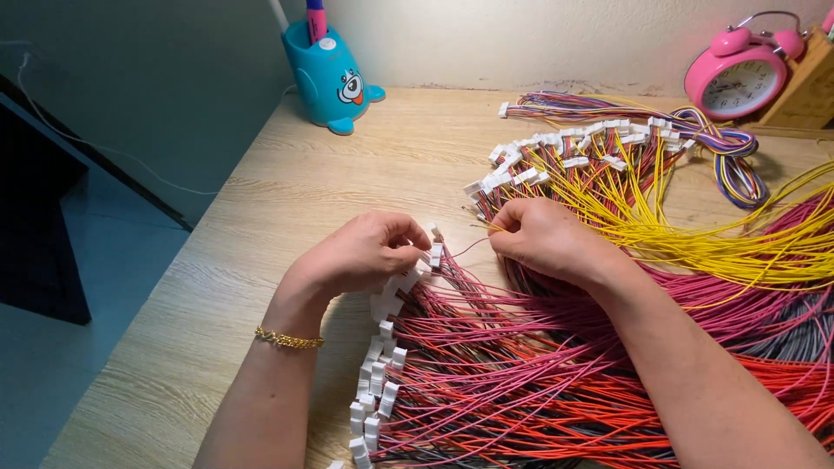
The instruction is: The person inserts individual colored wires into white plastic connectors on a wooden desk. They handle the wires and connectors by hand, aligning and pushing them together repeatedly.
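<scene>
Head view. Two bare hands meet at the middle of a wooden table (287, 200). The left hand (365, 254), with a gold bracelet (288, 339) on its wrist, is curled closed, its fingertips pinching a small white connector (435, 253) at the top of a row of like connectors. The right hand (543, 236) is also closed, its fingers pinching a thin wire (473, 246) that runs from it toward that connector. The held connector sits between the two hands, near the table's centre, with its long axis roughly upright in the picture; its wires trail away to the right.

Below the left hand, a row of white connectors (375, 382) runs down toward the near table edge; they are too many and too overlapped to count. From them a thick sheet of red, pink and grey wires (556, 382) fans out rightward, long axis roughly left to right, passing under the right forearm.

Beyond the right hand lies a second cluster of white connectors (573, 152), again too many to count, with yellow wires (695, 234) sweeping off to the right edge. Behind it lies one coiled bundle of mixed-colour wires (730, 152).

At the back stand one blue cartoon pen holder (330, 82), and one pink alarm clock (738, 78) with two bells, leaning beside a wooden block (808, 87).
</scene>
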